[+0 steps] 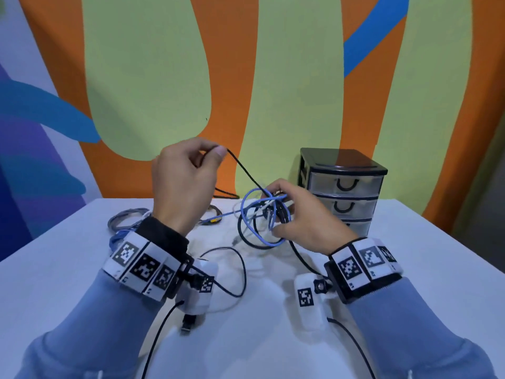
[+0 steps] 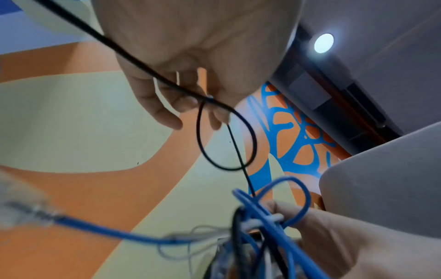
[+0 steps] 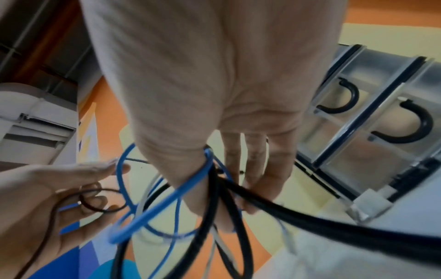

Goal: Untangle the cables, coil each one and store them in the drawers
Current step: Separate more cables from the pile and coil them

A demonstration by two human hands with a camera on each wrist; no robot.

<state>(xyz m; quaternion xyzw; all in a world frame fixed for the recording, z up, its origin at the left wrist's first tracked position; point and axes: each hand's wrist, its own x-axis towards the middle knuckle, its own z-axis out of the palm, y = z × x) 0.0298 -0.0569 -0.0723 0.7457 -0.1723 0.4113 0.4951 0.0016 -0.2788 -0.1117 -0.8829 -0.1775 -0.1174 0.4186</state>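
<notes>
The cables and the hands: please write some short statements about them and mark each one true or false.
1. The left hand pinches a thin black cable raised above the table. True.
2. The right hand is empty. False: it holds the tangled bundle of blue, black and white cables.
3. The drawers of the drawer unit are pulled out. False: all that show are closed.
4. A grey coiled cable lies on the table to the left. True.
5. The drawer unit stands left of the hands. False: it stands at the right.
</notes>
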